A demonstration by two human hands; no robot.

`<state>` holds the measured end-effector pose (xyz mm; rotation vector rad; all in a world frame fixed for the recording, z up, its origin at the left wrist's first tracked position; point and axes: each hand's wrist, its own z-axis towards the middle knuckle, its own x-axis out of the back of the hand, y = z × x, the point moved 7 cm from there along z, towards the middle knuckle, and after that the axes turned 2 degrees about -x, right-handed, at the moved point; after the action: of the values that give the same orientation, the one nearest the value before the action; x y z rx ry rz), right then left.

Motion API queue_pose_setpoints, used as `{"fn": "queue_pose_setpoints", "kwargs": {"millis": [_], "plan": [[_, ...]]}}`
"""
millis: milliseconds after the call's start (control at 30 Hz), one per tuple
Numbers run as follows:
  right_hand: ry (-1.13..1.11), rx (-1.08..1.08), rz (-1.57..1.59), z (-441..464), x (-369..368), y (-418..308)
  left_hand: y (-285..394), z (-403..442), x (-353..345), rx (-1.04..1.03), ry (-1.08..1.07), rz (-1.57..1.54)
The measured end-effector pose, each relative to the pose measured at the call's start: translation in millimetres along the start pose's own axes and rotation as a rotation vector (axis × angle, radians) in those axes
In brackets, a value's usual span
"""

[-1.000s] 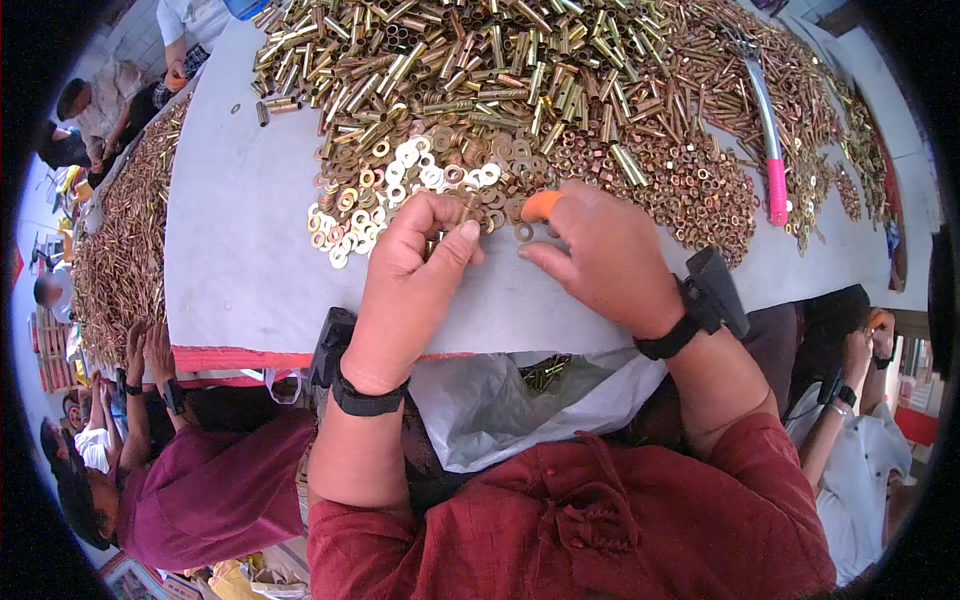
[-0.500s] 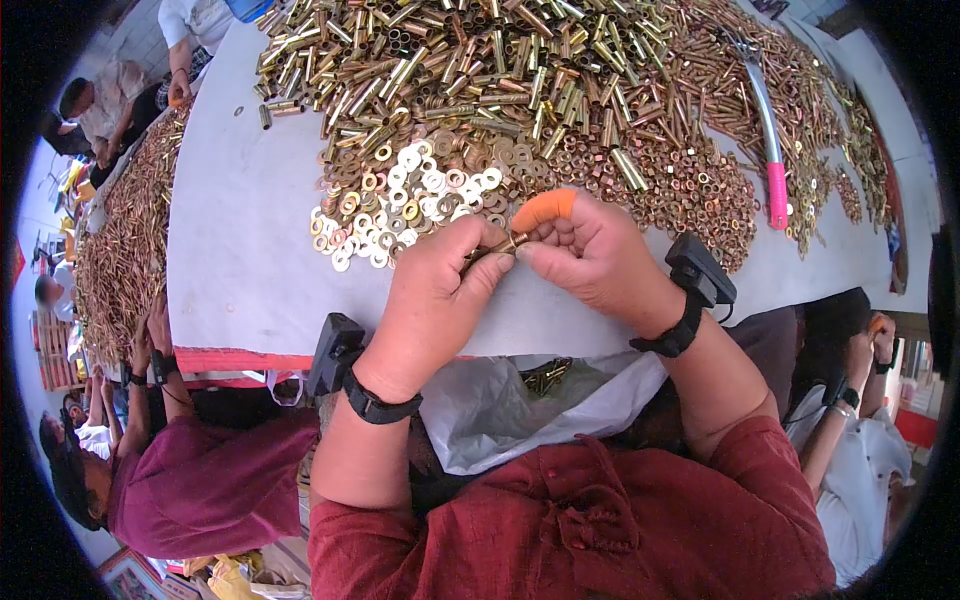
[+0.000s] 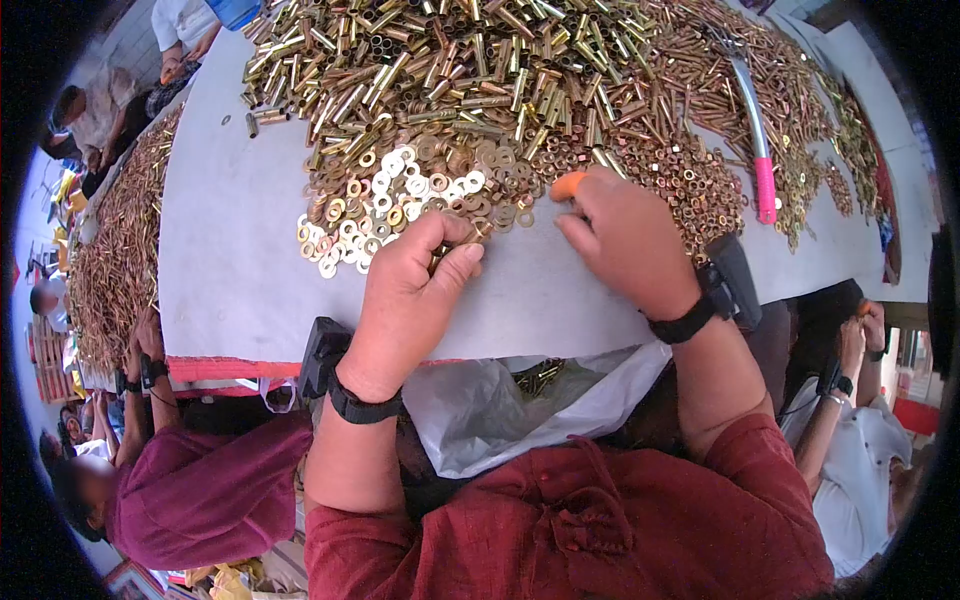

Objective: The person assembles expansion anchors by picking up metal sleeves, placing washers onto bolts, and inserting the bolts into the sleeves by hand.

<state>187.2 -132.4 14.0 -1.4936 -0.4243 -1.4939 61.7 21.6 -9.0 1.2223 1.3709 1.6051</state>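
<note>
1. The left hand [image 3: 415,285] is closed in a pinch, thumb against curled fingers, and has hold of a small metal piece [image 3: 482,231]. Most of the piece is covered by the fingers, so its full shape cannot be told.
2. The right hand [image 3: 630,235] is partly spread: the thumb and the forefinger, which wears an orange finger cover [image 3: 568,185], stand apart. Nothing shows between their tips; whether anything is tucked under the other fingers cannot be told.
3. The metal piece is above the bare near strip of the table [image 3: 235,280], just beside the near edge of the washers [image 3: 390,195]. The nuts [image 3: 705,190] lie beyond and beside the right hand, with the tubes [image 3: 470,65] farther back.
4. The step in hand looks like handling small parts: the left hand steadies the metal piece while the right hand hovers between washers and nuts.
5. From here, a next move would seem to call for a fine thumb-and-forefinger pinch by the right hand, with the left grip kept firm.
6. The metal piece's bare end points away from the left palm, forward and to the right; its long axis appears to run slantwise along that line.
</note>
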Motion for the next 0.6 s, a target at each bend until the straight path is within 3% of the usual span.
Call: {"fn": "queue_pose_setpoints", "kwargs": {"millis": [67, 167, 600], "plan": [[-0.105, -0.05, -0.006, -1.5, -3.8, -6.6, -1.5, -0.3, -0.1, 0.004, 0.001, -0.001], [0.022, -0.049, 0.033, -1.3, 4.4, -11.2, -0.9, 0.4, 1.4, 0.003, -0.003, -0.002], [-0.047, 0.05, -0.042, 1.6, -8.8, -20.4, -0.1, -0.1, 3.7, 0.047, -0.013, -0.006]]}}
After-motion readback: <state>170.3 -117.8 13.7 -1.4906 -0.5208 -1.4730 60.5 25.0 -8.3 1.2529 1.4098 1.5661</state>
